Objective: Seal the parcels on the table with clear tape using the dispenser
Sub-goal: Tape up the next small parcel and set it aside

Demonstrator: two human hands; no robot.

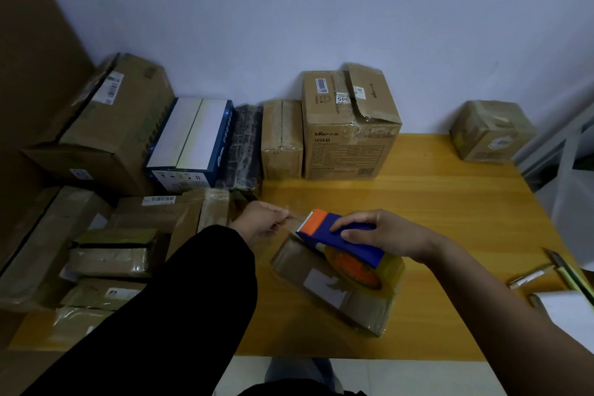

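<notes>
Glossy taped cardboard parcel (334, 286), wooden table (450, 202)

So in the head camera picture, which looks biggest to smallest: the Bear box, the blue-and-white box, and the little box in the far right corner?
Largest: Bear box.
Next: blue-and-white box, only a little smaller, so that gap is unsure.
Smallest: corner box.
All three stand near the back wall.

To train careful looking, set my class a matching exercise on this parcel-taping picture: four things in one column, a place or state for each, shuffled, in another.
1 tape dispenser
2 left hand
3 printed carton
4 labelled parcel

A stands against the wall
B pinches the tape end
C gripped by the right hand
D lies beneath the dispenser

Pairs: 1-C, 2-B, 3-A, 4-D
</notes>
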